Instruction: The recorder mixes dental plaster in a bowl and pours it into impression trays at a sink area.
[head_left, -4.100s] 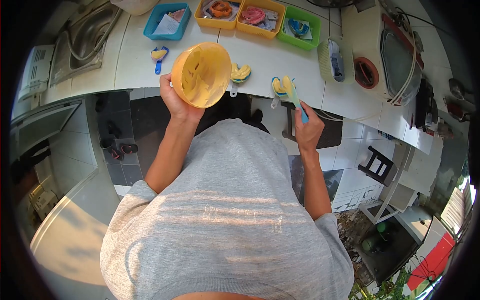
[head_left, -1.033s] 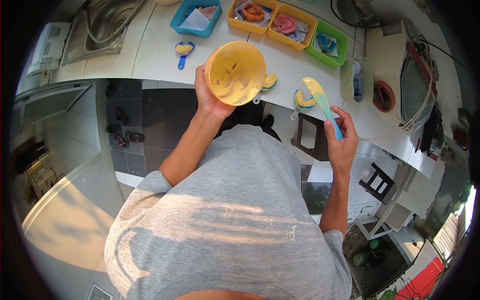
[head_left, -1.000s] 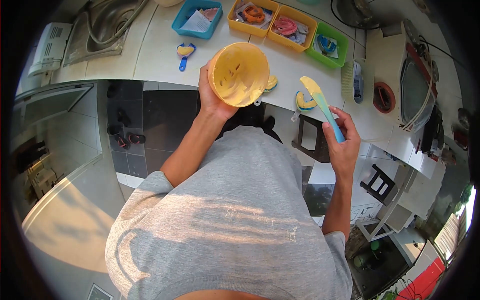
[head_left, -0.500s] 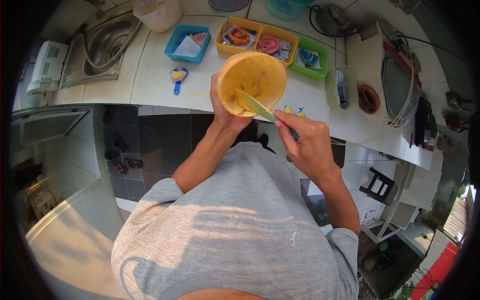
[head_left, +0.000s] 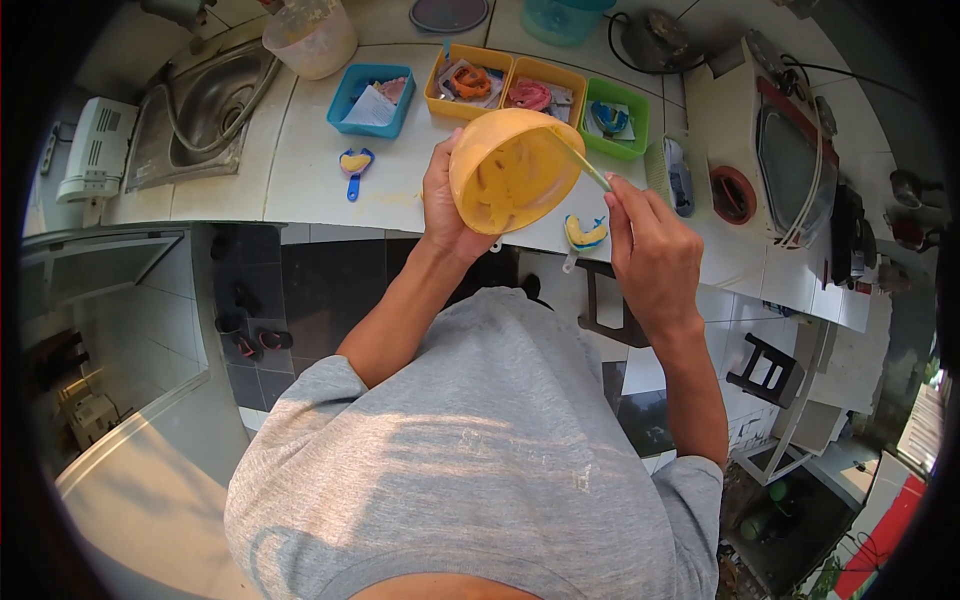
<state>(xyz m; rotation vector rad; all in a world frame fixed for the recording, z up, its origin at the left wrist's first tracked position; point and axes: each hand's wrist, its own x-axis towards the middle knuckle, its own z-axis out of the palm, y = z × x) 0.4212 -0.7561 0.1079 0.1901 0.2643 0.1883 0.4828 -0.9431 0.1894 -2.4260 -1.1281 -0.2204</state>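
My left hand [head_left: 447,205] is closed round the left side of a yellow mixing bowl [head_left: 470,150], tilted so its mouth faces me. Yellow paste [head_left: 510,190] coats the inside. A pale green spatula [head_left: 583,162] is gripped in my right hand [head_left: 650,235], its blade reaching over the bowl's upper right rim; the blade's tip is hard to make out against the paste. Below the bowl, a dental impression tray [head_left: 585,235] filled with yellow material lies at the counter's front edge. A second impression tray [head_left: 355,165] with a blue handle rests left of the bowl.
Behind the bowl stand a blue basket [head_left: 352,128], two yellow baskets [head_left: 450,108] and a green basket [head_left: 620,150], holding trays and papers. A sink [head_left: 205,115] is at the left, a white bucket [head_left: 310,45] beside it. A boxy machine [head_left: 735,120] stands at the right.
The bowl has turned and tipped rightward. My right hand has moved right and up, bringing the spatula from the lower rim to the upper right rim. The tray below is now uncovered.
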